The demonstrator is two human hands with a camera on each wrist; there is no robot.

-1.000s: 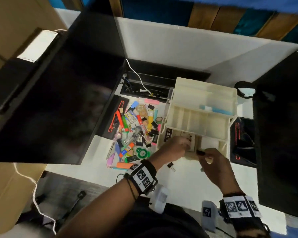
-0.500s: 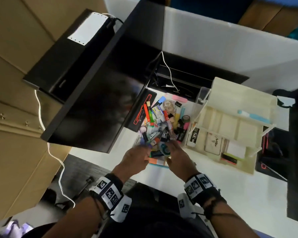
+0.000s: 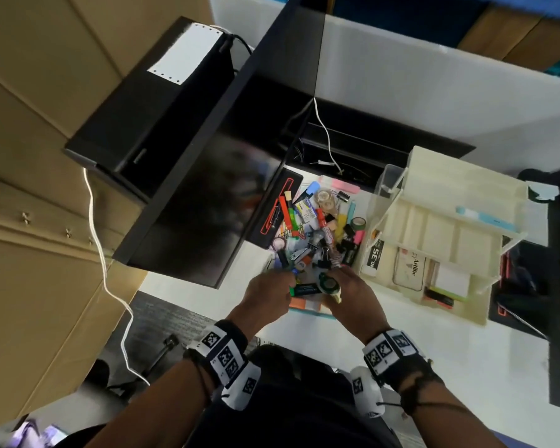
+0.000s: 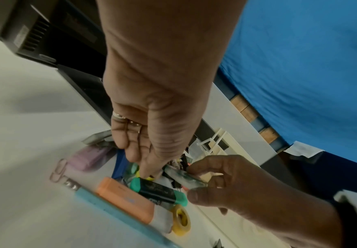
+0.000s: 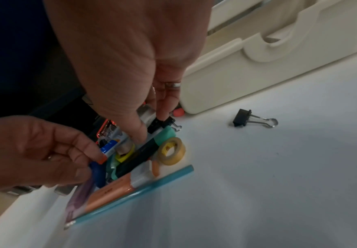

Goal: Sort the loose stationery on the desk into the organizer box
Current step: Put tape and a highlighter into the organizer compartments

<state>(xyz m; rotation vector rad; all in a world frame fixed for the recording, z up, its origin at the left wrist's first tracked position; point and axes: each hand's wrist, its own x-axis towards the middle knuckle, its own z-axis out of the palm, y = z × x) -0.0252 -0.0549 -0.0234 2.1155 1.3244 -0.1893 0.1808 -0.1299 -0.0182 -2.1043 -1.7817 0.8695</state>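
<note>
The right hand [image 3: 346,287] pinches a small clear-and-green correction tape dispenser [image 3: 328,282] between thumb and fingers at the near edge of the stationery pile [image 3: 317,231]. The left hand [image 3: 265,292] has its fingers reaching down, tips pressed into the pile just beside a green-capped black highlighter [image 4: 158,189]; whether it actually grips anything cannot be told. Around them, near the front edge of the counter [image 3: 434,350], lie an orange highlighter [image 4: 126,196], a yellow tape roll [image 5: 171,151] and a teal pen [image 5: 135,194]. A black binder clip [image 5: 253,120] sits apart on the counter towards the organizer box [image 3: 440,240], which stands open to the right of the pile with its trays mostly unfilled.

The step in hand appears to be picking the next items. The next move likely calls for lifting the dispenser clear without dragging its neighbours, then carrying it right to a suitable compartment.
</note>
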